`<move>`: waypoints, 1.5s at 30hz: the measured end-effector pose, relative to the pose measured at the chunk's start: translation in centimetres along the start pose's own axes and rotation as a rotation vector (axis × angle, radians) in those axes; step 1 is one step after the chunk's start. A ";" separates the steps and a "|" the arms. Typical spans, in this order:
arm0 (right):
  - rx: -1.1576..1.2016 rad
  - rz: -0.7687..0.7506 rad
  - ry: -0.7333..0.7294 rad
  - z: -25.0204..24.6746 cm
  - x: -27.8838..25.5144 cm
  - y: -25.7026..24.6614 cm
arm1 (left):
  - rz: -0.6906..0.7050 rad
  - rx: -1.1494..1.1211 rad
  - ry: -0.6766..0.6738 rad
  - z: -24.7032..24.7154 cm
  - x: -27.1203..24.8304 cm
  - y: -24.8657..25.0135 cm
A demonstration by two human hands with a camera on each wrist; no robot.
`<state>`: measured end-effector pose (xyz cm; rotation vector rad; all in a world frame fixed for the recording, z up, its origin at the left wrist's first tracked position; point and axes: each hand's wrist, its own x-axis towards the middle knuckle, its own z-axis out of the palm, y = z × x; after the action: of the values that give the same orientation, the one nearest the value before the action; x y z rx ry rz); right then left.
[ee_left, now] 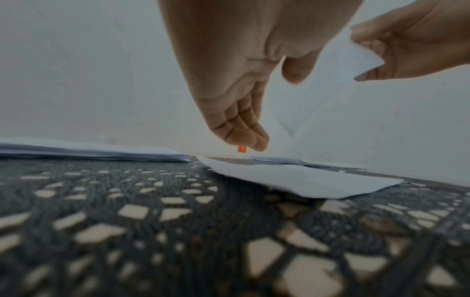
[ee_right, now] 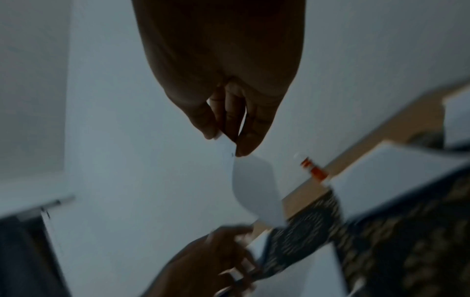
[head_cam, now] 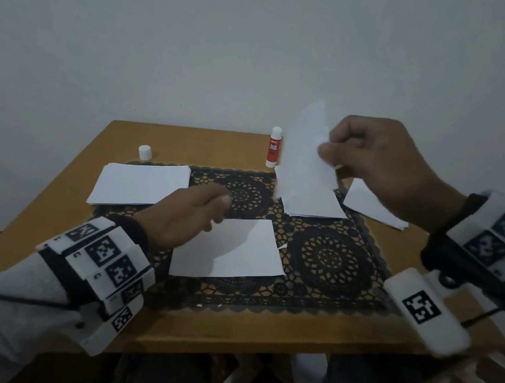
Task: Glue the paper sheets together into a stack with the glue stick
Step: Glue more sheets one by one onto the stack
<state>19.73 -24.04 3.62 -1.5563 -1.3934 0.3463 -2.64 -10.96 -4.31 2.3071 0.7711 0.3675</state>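
One loose sheet [head_cam: 306,153] hangs pinched at its upper edge in the right hand [head_cam: 379,165], long axis near vertical, above and behind the flat base sheet [head_cam: 234,252] beside the left hand [head_cam: 186,217], whose empty fingers curl loosely. Uncapped glue stick [head_cam: 274,148] stands upright behind, on the wooden tabletop [head_cam: 186,140]; paper thin, limp.

matt white paper sheets [head_cam: 228,247], black openwork lace mat [head_cam: 330,258], smooth wooden table [head_cam: 254,332], seemingly plastic glue stick [head_cam: 274,148].

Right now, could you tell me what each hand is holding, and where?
The right hand pinches a lifted paper sheet at its edge. The left hand holds nothing.
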 end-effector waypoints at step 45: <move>-0.314 0.273 -0.594 6.8 0.5 7.5 | -0.245 0.302 -0.274 -3.0 -0.3 -2.8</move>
<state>19.24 -19.42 -5.39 -2.0114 -1.7436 0.8417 -5.39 -7.89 -3.96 2.4297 1.0085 -0.1846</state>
